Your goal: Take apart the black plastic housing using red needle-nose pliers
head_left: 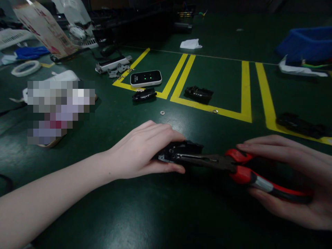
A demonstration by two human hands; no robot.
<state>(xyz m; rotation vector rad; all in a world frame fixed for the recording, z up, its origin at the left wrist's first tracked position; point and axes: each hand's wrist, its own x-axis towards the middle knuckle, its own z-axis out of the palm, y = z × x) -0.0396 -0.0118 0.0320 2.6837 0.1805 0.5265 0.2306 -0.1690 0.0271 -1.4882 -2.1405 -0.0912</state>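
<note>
My left hand (145,152) is wrapped round a black plastic part (193,147), pinning it just above or on the green table; I cannot tell which. Long-nose pliers (207,160) with red and black handles sit in my right hand (293,173), fingers round both grips. The tips of the pliers reach into the black part near my left thumb and fingers. Whether the jaws have closed on anything there is too small to tell. Beyond my left hand lies a small metal ring (162,112).
Similar black parts (198,94) lie along yellow tape lines (246,93). A white device with green lights (146,78) stands near metal pieces (118,69). A blue bin (306,43) is at far right. At left are a tape roll (26,68) and a paper bag (45,29).
</note>
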